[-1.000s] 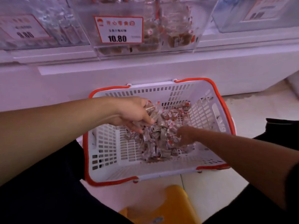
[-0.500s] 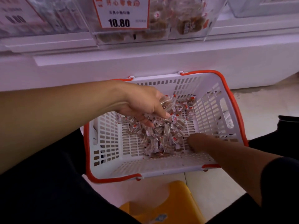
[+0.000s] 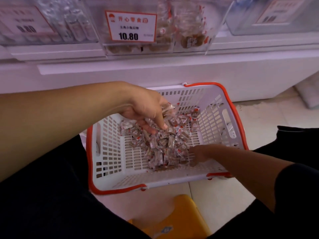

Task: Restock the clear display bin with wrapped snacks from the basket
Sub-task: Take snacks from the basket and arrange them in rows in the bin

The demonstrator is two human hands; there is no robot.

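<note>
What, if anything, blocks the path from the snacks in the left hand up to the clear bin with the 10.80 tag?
Nothing visible does. The left hand holds wrapped snacks above the basket; open space separates it from the clear bin. The bin's top opening is out of frame.

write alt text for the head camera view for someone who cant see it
A person's left hand holds a bunch of wrapped snacks above a white basket with red trim, while the right hand digs into the pile inside. Above, a clear display bin carries a price tag reading 10.80.
</note>
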